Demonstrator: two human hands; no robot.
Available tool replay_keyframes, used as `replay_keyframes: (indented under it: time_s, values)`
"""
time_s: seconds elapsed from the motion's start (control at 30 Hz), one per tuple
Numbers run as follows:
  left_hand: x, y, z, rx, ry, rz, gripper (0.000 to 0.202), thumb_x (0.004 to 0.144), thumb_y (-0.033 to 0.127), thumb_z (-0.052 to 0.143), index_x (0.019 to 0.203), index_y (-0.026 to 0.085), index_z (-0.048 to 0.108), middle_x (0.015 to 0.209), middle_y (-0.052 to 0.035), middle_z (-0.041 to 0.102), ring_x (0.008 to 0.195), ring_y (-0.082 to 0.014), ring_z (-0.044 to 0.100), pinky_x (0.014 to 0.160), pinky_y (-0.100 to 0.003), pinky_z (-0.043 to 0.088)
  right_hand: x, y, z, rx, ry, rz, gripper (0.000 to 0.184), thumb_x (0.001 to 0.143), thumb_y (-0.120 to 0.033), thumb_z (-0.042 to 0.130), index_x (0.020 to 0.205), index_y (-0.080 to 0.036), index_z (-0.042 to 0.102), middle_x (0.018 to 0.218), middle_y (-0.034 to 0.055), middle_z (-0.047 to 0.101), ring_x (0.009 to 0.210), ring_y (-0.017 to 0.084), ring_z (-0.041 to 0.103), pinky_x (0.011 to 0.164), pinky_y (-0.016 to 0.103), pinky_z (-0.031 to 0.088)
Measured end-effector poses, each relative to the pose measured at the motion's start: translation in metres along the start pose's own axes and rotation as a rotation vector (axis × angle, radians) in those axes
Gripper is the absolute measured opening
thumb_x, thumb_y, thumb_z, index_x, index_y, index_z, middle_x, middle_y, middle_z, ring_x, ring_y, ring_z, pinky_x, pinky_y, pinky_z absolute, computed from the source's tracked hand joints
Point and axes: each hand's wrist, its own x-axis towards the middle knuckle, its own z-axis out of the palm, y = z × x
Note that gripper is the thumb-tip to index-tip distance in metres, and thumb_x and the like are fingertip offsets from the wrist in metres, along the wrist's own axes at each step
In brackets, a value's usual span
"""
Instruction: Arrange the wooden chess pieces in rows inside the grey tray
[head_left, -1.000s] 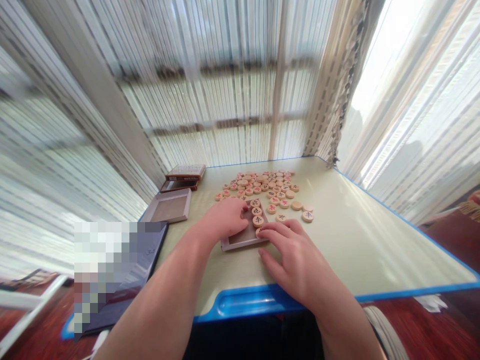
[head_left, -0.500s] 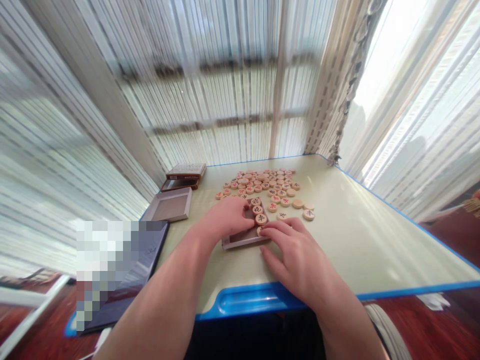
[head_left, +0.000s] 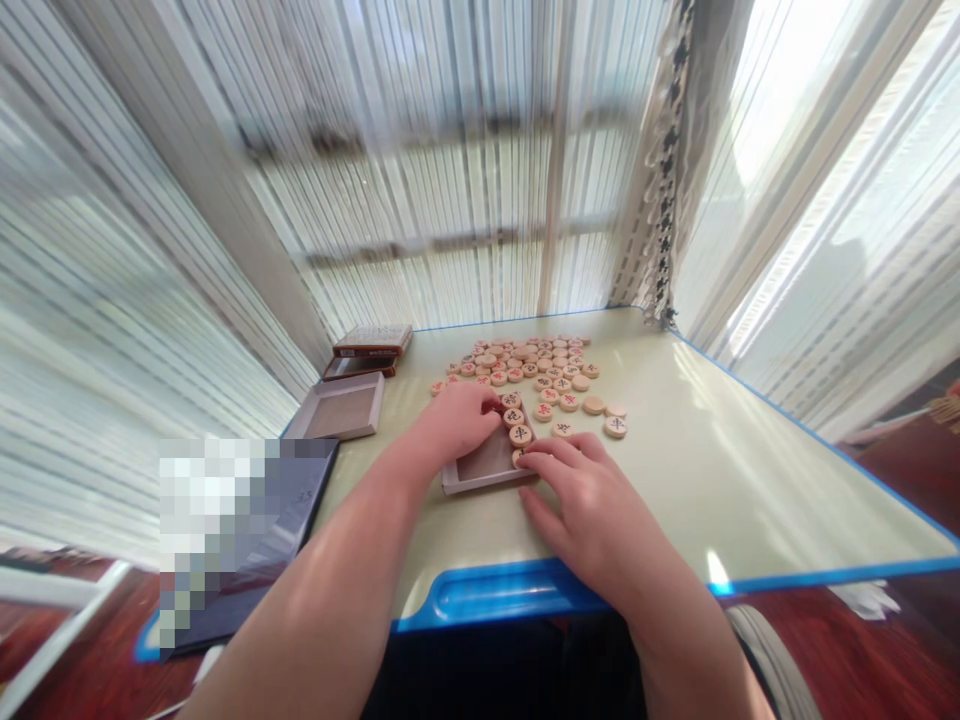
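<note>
A shallow grey tray (head_left: pixel 484 470) lies on the pale green table (head_left: pixel 720 480) in front of me. A column of round wooden chess pieces (head_left: pixel 519 434) lines its right side. My left hand (head_left: pixel 454 425) rests on the tray's far left part, fingers curled over a piece near its top edge. My right hand (head_left: pixel 592 500) lies at the tray's right edge, fingertips pinched on the nearest piece in the column. Many loose chess pieces (head_left: pixel 536 370) are scattered on the table beyond the tray.
A second grey tray (head_left: pixel 339 412) lies at the left, with a brown box and its lid (head_left: pixel 369 350) behind it. A dark folder (head_left: pixel 292 500) lies at the left table edge. Striped curtains hang round the table. A blue rim (head_left: pixel 495 592) runs along the near edge.
My left hand has moved a little farther up over the tray's top edge. My right hand stays at the tray's right edge. The view has shifted slightly.
</note>
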Motion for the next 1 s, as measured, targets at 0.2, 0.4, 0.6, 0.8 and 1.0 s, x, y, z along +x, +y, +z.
replay_keyframes:
  time_s: [0.2,0.4,0.6,0.8,1.0]
  values:
    - [0.001,-0.002,0.001,0.012,0.014,0.012,0.029,0.077,0.024,0.045,0.095,0.024,0.067,0.097,0.0013,0.068,0.087,-0.0145,0.059,0.079,-0.022,0.043,0.000,0.000,-0.001,0.005,-0.027,0.019,0.025,0.082,-0.020,0.049,0.103,-0.018,0.062,0.103,0.0081,0.061,0.096,0.024,0.048,0.086,0.041,0.041]
    - [0.000,0.000,0.000,0.060,0.010,-0.021,0.028,0.077,0.025,0.045,0.093,0.024,0.068,0.097,0.0011,0.068,0.089,-0.0153,0.059,0.078,-0.022,0.043,0.000,0.000,-0.002,0.011,-0.012,0.013,0.024,0.081,-0.020,0.050,0.101,-0.019,0.063,0.101,0.0085,0.061,0.095,0.023,0.049,0.084,0.039,0.042]
    - [-0.002,0.004,-0.004,0.081,0.100,-0.033,0.027,0.076,0.025,0.045,0.090,0.023,0.068,0.090,0.0000,0.069,0.083,-0.0158,0.060,0.075,-0.023,0.043,0.002,-0.003,-0.006,0.022,-0.012,0.059,0.020,0.082,-0.022,0.048,0.096,-0.020,0.063,0.092,0.0079,0.060,0.090,0.023,0.049,0.084,0.039,0.041]
    - [-0.004,0.008,-0.004,0.081,0.178,-0.027,0.025,0.076,0.025,0.044,0.085,0.022,0.067,0.085,-0.0013,0.069,0.080,-0.0163,0.060,0.074,-0.025,0.043,0.002,-0.004,-0.006,0.031,0.013,0.087,0.020,0.082,-0.020,0.047,0.097,-0.020,0.061,0.095,0.0080,0.057,0.090,0.022,0.049,0.082,0.037,0.042]
    - [-0.010,0.006,-0.009,0.035,0.079,-0.010,0.019,0.069,0.025,0.050,0.080,0.021,0.065,0.079,-0.0005,0.067,0.073,-0.0150,0.058,0.063,-0.022,0.042,0.001,-0.004,-0.007,0.034,-0.023,0.056,0.018,0.083,-0.021,0.047,0.093,-0.020,0.062,0.091,0.0068,0.059,0.090,0.021,0.049,0.082,0.037,0.041]
